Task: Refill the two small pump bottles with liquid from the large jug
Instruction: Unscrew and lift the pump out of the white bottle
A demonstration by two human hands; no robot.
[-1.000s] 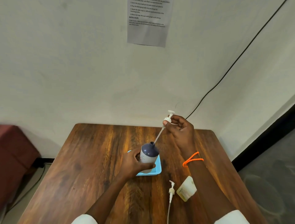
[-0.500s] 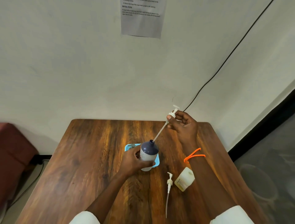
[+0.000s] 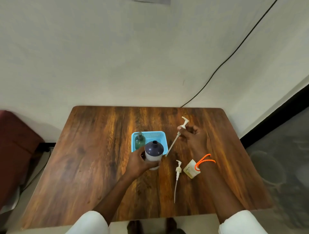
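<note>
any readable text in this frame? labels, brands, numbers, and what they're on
None can be read.
Pale yellow bottle lying on the table: a label with faint print, too small and blurred.
Paper sheet on the wall: only its bottom edge is in frame, no text shows.
Dark-topped bottle in the left hand: no print visible.
Green pump bottle in the blue basket: no label visible.

table point(image 3: 93, 158) | tray point(image 3: 163, 136) mid-table, pump bottle point(image 3: 139, 140) in its left side | jug point(image 3: 153, 152) before tray (held) | loose pump point(image 3: 178, 173) right of jug | small bottle point(image 3: 189, 169) beside it
</note>
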